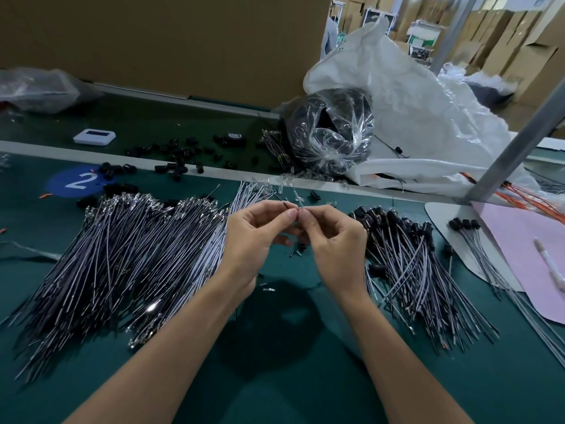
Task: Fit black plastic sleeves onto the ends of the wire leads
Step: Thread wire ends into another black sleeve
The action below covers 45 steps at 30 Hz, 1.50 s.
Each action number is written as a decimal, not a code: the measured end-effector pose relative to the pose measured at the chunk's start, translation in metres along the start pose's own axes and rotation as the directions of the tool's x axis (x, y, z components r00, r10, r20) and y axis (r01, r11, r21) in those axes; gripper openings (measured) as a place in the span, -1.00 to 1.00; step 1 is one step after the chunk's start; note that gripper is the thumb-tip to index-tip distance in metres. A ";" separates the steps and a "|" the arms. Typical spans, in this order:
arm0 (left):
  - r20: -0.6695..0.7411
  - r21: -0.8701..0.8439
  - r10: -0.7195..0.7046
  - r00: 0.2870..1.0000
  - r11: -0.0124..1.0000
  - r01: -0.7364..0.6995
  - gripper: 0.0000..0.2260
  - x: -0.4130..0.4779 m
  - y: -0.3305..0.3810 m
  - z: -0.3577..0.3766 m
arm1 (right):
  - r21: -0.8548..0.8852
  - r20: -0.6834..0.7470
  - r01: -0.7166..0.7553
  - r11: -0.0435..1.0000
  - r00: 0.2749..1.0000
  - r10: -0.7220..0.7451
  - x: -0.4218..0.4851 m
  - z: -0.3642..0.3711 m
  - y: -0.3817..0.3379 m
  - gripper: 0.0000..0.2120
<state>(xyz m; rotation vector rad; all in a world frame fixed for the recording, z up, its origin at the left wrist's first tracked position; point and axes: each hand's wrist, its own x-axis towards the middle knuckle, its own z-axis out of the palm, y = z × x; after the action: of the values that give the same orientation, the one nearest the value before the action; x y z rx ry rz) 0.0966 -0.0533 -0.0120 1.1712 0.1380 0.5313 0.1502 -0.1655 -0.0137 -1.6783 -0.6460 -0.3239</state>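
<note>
My left hand (255, 237) and my right hand (333, 240) meet fingertip to fingertip above the green mat (275, 362). The left pinches a thin dark wire lead (286, 205). The right pinches a pale lead with a clear terminal end (298, 197) that sticks up above the fingers. A large pile of bare wire leads (128, 255) fans out on the left. A smaller pile of leads with black sleeves fitted (406, 249) lies on the right. Loose black plastic sleeves (180, 154) are scattered at the back.
A clear bag of black parts (333, 130) and a big white sack (422, 117) stand at the back right. A grey metal post (513, 148) rises on the right beside a pink sheet (526, 255) with a pen (550, 264). A white device (94, 136) lies at the back left.
</note>
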 end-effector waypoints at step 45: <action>0.033 0.992 0.151 0.988 0.114 -0.050 -0.80 0.160 0.025 -0.101 | -0.376 0.065 0.190 0.907 0.982 -0.178 -0.003 0.003 0.018 -0.95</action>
<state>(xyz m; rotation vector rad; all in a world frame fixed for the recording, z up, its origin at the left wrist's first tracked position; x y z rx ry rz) 0.1902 0.1123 -0.0029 2.5801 0.5698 0.6006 0.1583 -0.1651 -0.0305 -1.9995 -0.8044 -0.5924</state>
